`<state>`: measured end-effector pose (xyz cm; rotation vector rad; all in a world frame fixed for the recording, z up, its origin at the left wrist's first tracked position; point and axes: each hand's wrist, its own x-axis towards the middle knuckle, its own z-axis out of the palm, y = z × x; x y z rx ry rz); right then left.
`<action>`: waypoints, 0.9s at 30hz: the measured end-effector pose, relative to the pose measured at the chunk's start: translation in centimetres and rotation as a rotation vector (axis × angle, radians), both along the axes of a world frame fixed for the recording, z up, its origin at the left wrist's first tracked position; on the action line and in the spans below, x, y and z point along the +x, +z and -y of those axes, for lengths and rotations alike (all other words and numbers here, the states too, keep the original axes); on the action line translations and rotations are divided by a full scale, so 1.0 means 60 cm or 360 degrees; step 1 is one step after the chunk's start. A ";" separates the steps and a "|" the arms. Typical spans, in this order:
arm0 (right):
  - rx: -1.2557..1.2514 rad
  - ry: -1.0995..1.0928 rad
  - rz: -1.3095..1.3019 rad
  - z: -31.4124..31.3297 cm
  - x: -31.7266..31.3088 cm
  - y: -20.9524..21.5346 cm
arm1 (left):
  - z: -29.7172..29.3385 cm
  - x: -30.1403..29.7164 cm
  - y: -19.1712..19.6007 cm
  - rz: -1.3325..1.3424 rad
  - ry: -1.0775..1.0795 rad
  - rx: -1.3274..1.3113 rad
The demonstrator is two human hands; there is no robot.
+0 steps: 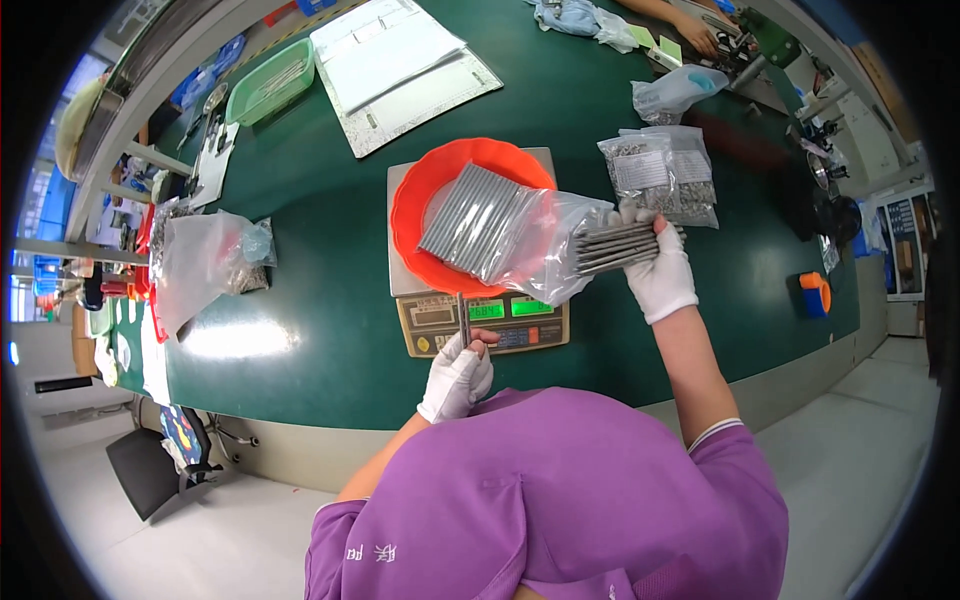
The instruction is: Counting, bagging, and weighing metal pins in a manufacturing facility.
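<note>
My left hand point(458, 378), in a white glove with bare fingertips, is closed on a thin grey metal rod point(463, 318) pointing away from me in front of the bowl. My right hand point(661, 272), gloved the same way, grips a bundle of several grey metal rods point(612, 248) at the right end of a clear plastic bag point(548, 262). More rods point(478, 222) lie side by side inside the bag. That bag rests in an orange-red bowl point(404, 232) with a wavy rim. Beneath the bowl is a weighing scale point(552, 338) with a lit green display.
Bags of small metal parts point(655, 175) lie at the right; another plastic bag point(205, 260) is at the left. Papers point(390, 60) and a green basket point(272, 82) lie at the far left. An orange tape roll point(816, 295) sits near the right edge. Another person's hand point(695, 32) shows far right.
</note>
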<state>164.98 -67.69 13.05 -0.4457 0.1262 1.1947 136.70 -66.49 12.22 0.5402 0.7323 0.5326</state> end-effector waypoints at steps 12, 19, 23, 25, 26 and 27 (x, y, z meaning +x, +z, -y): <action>-0.0552 -0.0376 0.1946 0.144 0.037 -0.117 | 0.029 0.008 0.024 -0.0181 0.0068 0.0026; -0.0661 -0.0307 0.2066 0.161 0.027 -0.196 | 0.040 0.006 0.037 -0.0258 0.0061 0.0060; -0.0809 -0.0399 0.1705 0.152 0.067 -0.218 | 0.049 0.014 0.043 -0.0231 0.0009 0.0032; -0.0974 -0.0401 0.1313 0.153 0.070 -0.222 | 0.050 0.012 0.052 -0.0304 -0.0033 0.0089; -0.0694 -0.0406 0.0655 0.151 0.059 -0.200 | 0.048 0.008 0.047 -0.0290 -0.0042 0.0096; -0.0397 -0.0397 0.0004 0.150 0.050 -0.178 | 0.046 0.008 0.043 -0.0283 -0.0057 0.0097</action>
